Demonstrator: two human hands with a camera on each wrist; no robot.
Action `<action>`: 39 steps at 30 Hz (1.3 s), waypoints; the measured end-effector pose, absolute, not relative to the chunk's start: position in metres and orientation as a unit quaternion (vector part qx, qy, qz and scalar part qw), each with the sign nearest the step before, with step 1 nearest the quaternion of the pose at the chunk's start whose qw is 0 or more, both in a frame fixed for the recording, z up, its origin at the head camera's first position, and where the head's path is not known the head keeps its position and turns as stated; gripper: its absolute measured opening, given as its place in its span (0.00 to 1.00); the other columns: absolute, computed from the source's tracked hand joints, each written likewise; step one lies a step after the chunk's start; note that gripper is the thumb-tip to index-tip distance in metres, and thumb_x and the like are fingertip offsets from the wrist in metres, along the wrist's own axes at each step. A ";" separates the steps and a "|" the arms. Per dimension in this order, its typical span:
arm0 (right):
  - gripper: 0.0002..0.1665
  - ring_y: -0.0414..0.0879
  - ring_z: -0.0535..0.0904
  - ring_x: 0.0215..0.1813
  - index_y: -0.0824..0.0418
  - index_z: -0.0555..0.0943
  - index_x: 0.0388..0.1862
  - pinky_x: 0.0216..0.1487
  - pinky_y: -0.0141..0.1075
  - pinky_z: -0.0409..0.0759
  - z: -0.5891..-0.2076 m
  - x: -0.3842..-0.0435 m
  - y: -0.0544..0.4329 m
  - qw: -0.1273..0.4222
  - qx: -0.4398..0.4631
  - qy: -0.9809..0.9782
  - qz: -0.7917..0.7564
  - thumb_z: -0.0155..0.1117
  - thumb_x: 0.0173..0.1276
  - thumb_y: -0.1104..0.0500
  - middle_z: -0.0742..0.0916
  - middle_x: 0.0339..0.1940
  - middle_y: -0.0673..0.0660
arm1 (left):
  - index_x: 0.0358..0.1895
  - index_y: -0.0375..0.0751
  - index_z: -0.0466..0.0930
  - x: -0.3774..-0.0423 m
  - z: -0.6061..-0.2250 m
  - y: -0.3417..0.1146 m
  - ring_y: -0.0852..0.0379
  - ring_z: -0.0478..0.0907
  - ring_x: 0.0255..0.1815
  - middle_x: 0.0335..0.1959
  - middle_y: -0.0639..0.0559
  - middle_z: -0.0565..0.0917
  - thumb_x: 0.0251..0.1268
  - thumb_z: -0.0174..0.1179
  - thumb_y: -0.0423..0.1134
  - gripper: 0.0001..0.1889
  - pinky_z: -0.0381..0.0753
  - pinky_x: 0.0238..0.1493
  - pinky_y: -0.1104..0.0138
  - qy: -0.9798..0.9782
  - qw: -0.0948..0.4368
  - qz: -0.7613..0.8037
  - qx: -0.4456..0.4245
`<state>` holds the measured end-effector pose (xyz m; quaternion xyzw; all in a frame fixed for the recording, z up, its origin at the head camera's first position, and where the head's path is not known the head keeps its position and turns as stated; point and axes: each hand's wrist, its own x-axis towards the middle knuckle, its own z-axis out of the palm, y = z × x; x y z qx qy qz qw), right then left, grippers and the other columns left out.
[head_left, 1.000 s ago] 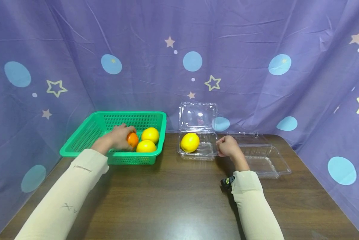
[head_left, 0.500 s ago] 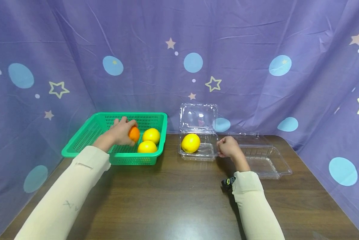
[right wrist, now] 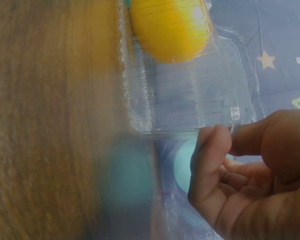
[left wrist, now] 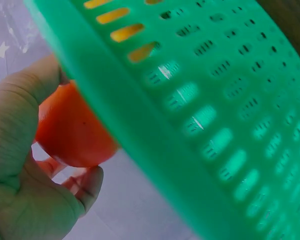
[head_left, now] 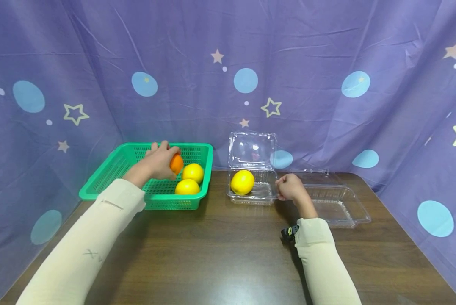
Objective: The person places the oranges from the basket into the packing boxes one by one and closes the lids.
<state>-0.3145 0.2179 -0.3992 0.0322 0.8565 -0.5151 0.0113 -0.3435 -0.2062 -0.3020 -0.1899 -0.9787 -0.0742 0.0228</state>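
My left hand (head_left: 160, 162) grips a smooth, round orange-red fruit (head_left: 177, 163) inside the upper part of the green basket (head_left: 84, 193). In the left wrist view thumb and fingers curl round this fruit (left wrist: 75, 130) beyond the basket's rim (left wrist: 105, 110). Two yellow fruits, a rear one (head_left: 193, 173) and a front one (head_left: 187, 187), lie at the basket's right end. My right hand (head_left: 290, 187) pinches the right rim of an open clear clamshell box (head_left: 263, 189) between thumb and forefinger. One yellow fruit (head_left: 242, 182) sits in that box's left half, its lid raised behind.
A second clear plastic box (head_left: 328, 207) lies with its lid open at the right, partly behind my right forearm. All stands on a brown wooden table (head_left: 212, 254). A purple curtain (head_left: 308, 42) hangs along the table's back and sides.
My left hand has lifted the orange-red fruit from beside the yellow ones and shifted it slightly right. The right hand keeps its pinch on the box rim.
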 end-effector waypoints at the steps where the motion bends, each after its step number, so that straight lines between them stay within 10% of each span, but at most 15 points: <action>1: 0.15 0.41 0.77 0.21 0.80 0.78 0.45 0.26 0.32 0.84 -0.399 -0.314 0.218 0.011 0.031 0.857 -0.514 0.48 0.76 0.68 0.80 0.27 0.59 | 0.66 0.43 0.73 -0.343 -0.301 -0.204 0.35 0.58 0.53 0.57 0.36 0.67 0.46 0.76 0.37 0.38 0.66 0.48 0.47 -0.978 0.026 -0.074 -0.191; 39: 0.14 0.40 0.76 0.19 0.80 0.77 0.43 0.24 0.32 0.83 -0.400 -0.315 0.217 0.004 0.028 0.860 -0.510 0.48 0.76 0.68 0.79 0.24 0.57 | 0.71 0.48 0.68 -0.356 -0.271 -0.091 0.37 0.58 0.58 0.63 0.38 0.66 0.49 0.76 0.44 0.42 0.66 0.52 0.50 -0.964 0.131 -0.031 -0.229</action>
